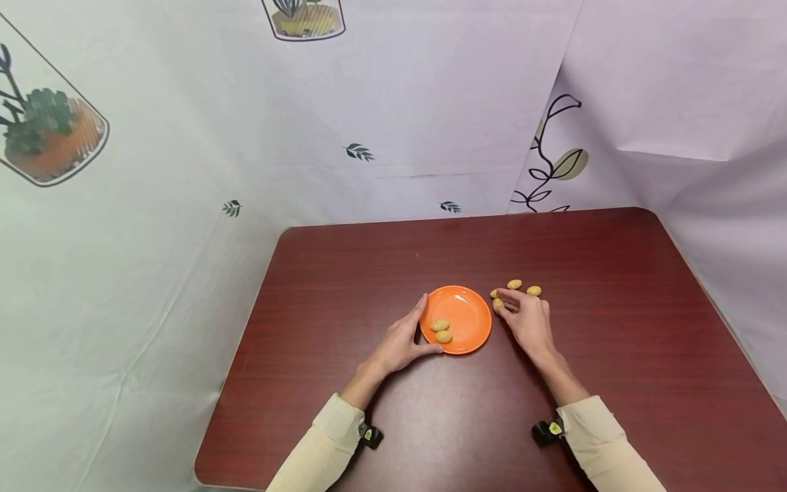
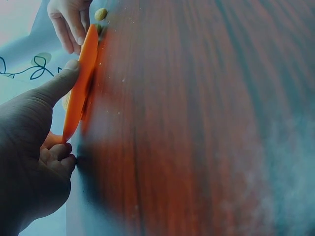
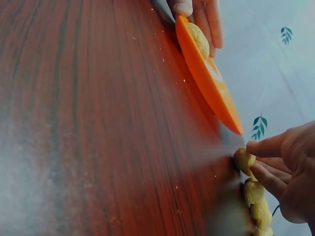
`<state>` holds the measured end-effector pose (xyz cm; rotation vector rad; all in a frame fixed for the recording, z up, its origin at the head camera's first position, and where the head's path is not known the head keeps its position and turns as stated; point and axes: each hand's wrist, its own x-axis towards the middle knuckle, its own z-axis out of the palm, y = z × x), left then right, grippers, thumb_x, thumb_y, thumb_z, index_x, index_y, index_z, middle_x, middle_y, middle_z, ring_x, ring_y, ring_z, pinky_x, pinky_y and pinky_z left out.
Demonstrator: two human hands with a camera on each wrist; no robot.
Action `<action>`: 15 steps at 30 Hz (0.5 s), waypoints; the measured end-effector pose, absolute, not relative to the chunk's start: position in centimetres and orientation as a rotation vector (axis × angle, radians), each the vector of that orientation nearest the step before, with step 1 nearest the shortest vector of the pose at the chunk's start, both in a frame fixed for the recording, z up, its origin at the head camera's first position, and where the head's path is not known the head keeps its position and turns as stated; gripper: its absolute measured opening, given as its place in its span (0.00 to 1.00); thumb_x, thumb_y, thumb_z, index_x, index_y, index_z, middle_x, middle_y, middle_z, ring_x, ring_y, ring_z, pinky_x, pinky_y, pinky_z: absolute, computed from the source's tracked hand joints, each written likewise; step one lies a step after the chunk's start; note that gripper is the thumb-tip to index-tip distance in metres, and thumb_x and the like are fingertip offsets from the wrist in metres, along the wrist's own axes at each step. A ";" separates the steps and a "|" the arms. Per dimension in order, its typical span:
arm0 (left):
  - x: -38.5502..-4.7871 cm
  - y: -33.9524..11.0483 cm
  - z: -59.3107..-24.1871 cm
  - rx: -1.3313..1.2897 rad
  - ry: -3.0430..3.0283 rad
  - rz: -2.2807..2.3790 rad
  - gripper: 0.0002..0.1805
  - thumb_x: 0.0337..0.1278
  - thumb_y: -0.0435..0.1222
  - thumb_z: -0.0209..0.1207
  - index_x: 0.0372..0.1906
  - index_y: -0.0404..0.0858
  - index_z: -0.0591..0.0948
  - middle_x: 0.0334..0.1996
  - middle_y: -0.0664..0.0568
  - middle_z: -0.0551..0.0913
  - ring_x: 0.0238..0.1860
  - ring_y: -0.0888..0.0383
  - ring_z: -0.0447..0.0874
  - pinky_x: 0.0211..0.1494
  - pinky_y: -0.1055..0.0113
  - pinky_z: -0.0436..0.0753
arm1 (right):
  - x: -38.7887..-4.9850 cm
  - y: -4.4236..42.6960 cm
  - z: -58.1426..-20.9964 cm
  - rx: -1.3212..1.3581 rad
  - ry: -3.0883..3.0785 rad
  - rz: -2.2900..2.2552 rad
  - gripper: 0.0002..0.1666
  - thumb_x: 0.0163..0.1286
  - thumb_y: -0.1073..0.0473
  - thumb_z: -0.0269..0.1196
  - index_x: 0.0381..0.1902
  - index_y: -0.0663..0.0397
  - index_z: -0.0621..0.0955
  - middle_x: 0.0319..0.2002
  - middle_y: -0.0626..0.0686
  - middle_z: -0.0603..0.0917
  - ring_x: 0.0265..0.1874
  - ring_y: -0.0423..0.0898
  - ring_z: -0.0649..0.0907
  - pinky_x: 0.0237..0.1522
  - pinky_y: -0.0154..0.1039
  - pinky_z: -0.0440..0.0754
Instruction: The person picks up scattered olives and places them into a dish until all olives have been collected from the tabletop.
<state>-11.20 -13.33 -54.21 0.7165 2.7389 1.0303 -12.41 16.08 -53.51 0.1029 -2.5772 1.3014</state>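
A small orange plate (image 1: 470,318) lies on the table, with two yellow oval pieces (image 1: 443,336) with rough skins at its left side. My left hand (image 1: 398,344) holds the plate's left rim between thumb and fingers; in the left wrist view the thumb (image 2: 64,81) presses the edge. Just right of the plate, my right hand (image 1: 530,324) pinches another yellow oval piece (image 3: 242,160) between thumb and finger, at table level. More such pieces (image 1: 533,291) lie around that hand, and its fingers partly cover some of them.
The dark red wooden table (image 1: 344,273) has rounded corners. Behind it and at its sides hang pale cloth walls (image 1: 430,102) printed with plants. Tiny crumbs (image 3: 163,60) dot the tabletop near the plate. Each wrist wears a small black camera (image 1: 371,436).
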 end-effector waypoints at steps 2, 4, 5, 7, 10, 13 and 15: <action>-11.2 -13.3 -54.2 0.713 2.739 1.032 0.64 0.55 0.51 0.79 0.87 0.37 0.51 0.84 0.46 0.56 0.79 0.45 0.65 0.77 0.47 0.68 | -12.2 16.1 -53.5 0.109 -2.609 1.268 0.20 0.65 0.71 0.75 0.56 0.68 0.88 0.49 0.65 0.90 0.45 0.60 0.91 0.56 0.47 0.86; -11.2 -13.3 -54.2 0.712 2.737 1.032 0.64 0.56 0.51 0.79 0.87 0.37 0.51 0.84 0.47 0.56 0.79 0.45 0.65 0.78 0.47 0.68 | -12.0 16.0 -53.5 0.107 -2.635 1.250 0.22 0.66 0.70 0.75 0.57 0.68 0.87 0.50 0.65 0.90 0.46 0.60 0.91 0.67 0.51 0.75; -11.2 -13.3 -54.2 0.712 2.736 1.032 0.64 0.56 0.51 0.79 0.87 0.37 0.51 0.84 0.47 0.56 0.79 0.45 0.65 0.78 0.47 0.68 | -11.8 16.0 -53.4 0.101 -2.646 1.250 0.22 0.66 0.70 0.75 0.58 0.68 0.87 0.51 0.65 0.89 0.46 0.60 0.91 0.67 0.54 0.73; -11.1 -13.3 -54.2 0.712 2.733 1.034 0.64 0.56 0.50 0.79 0.87 0.37 0.51 0.84 0.47 0.56 0.79 0.45 0.65 0.78 0.47 0.68 | -11.6 15.8 -53.4 0.096 -2.649 1.265 0.22 0.66 0.70 0.74 0.58 0.68 0.87 0.52 0.66 0.89 0.47 0.61 0.91 0.66 0.55 0.73; -11.1 -13.3 -54.2 0.713 2.731 1.035 0.64 0.56 0.50 0.79 0.87 0.37 0.51 0.84 0.48 0.56 0.79 0.45 0.64 0.78 0.47 0.68 | -11.2 15.5 -53.5 0.095 -2.620 1.303 0.22 0.65 0.72 0.75 0.57 0.69 0.87 0.51 0.66 0.89 0.47 0.61 0.91 0.54 0.53 0.86; -11.2 -13.3 -54.2 0.717 2.736 1.036 0.64 0.56 0.51 0.78 0.87 0.36 0.51 0.84 0.47 0.56 0.79 0.45 0.65 0.77 0.46 0.68 | -10.9 15.3 -53.7 0.106 -2.590 1.311 0.22 0.63 0.73 0.75 0.56 0.69 0.88 0.50 0.67 0.89 0.46 0.61 0.91 0.45 0.52 0.88; -11.2 -13.3 -54.2 0.719 2.738 1.033 0.64 0.56 0.51 0.78 0.87 0.36 0.51 0.84 0.46 0.56 0.79 0.45 0.65 0.78 0.46 0.68 | -10.9 15.3 -53.9 0.106 -2.580 1.327 0.22 0.63 0.73 0.76 0.56 0.69 0.88 0.50 0.67 0.89 0.46 0.61 0.91 0.45 0.51 0.88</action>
